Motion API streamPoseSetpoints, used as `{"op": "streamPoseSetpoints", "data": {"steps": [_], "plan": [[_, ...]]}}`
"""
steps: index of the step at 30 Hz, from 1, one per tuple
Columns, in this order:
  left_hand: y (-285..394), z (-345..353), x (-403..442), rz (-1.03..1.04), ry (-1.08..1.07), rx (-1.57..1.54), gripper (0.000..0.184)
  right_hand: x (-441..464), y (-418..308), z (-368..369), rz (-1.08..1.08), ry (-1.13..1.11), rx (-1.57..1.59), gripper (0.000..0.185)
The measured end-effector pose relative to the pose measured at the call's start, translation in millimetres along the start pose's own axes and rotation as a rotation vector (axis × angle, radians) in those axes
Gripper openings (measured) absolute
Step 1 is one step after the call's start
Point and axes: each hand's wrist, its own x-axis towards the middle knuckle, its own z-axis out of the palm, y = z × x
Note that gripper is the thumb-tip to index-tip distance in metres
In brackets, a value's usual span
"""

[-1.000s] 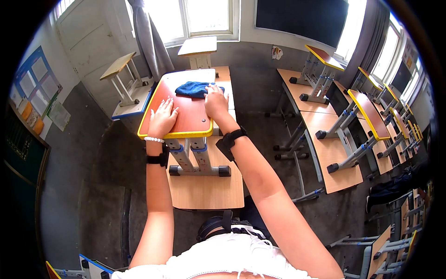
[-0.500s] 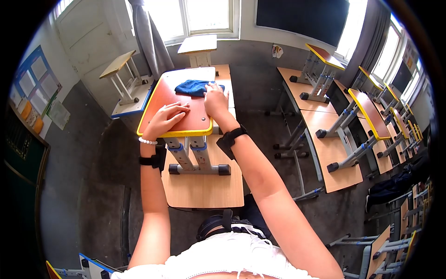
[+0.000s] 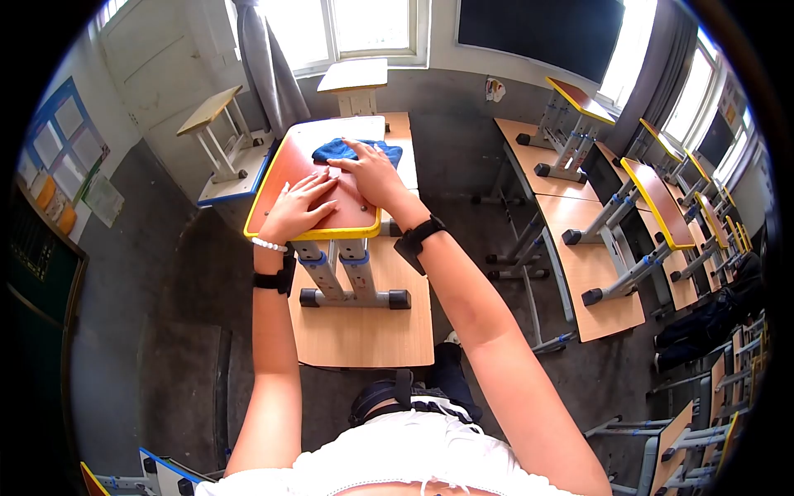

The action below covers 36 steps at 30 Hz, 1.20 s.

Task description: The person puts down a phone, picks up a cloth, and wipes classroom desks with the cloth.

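The cloth (image 3: 332, 151) before you is blue, and the stool top (image 3: 281, 171) is reddish brown, bordered in bright yellow. Its legs (image 3: 361, 281) are grey with blue bands and black end caps (image 3: 399, 299); the table (image 3: 356, 341) is pale wood-coloured. You wear a white shirt (image 3: 397, 455), black wristbands (image 3: 268, 281) and a white beaded bracelet (image 3: 269, 245). Beyond, you see a grey curtain (image 3: 275, 70), a black screen (image 3: 542, 37) and a wall (image 3: 438, 149) pale above, dark grey below.

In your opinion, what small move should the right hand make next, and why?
Probably the right hand should draw the blue cloth toward the near edge of the red stool top. Its fingers already lie over the cloth, which covers none of that near part, while the left hand rests at the near left.
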Motion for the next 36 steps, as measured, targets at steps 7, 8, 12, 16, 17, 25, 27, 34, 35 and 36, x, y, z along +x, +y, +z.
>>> {"op": "streamPoseSetpoints", "data": {"steps": [7,8,12,16,17,25,27,34,35,36], "plan": [[6.3,-2.2,-0.3,-0.029,-0.03,0.037,0.06,1.8,8.0,5.4,-0.002,-0.06,-0.015,0.036],[5.8,-1.9,-0.4,-0.024,-0.029,0.038,0.06,2.1,9.3,7.4,-0.003,-0.056,0.012,0.033],[4.2,-1.7,0.9,-0.018,-0.024,0.037,0.06,3.9,12.0,11.0,0.004,-0.067,0.047,0.031],[5.1,-1.5,0.5,-0.024,-0.023,0.043,0.06,2.7,10.0,8.3,0.005,-0.066,-0.009,0.029],[5.2,-1.6,0.4,-0.024,-0.024,0.043,0.06,2.7,9.7,8.2,0.011,-0.067,-0.002,0.029],[7.2,-2.1,0.7,-0.022,-0.024,0.057,0.059,3.9,13.3,10.7,0.023,-0.064,0.024,0.026],[7.9,-2.9,0.3,-0.024,-0.027,0.053,0.059,3.9,13.7,10.7,0.028,-0.075,0.025,0.027],[8.1,-1.6,0.1,-0.027,-0.021,0.056,0.058,6.9,17.6,12.1,0.087,-0.172,0.123,0.032],[7.3,-0.9,-0.1,-0.028,-0.021,0.053,0.058,7.2,17.0,12.5,0.088,-0.161,0.113,0.032],[6.9,-0.2,0.1,-0.028,-0.021,0.051,0.058,7.5,16.1,12.8,0.09,-0.148,0.101,0.032]]}}
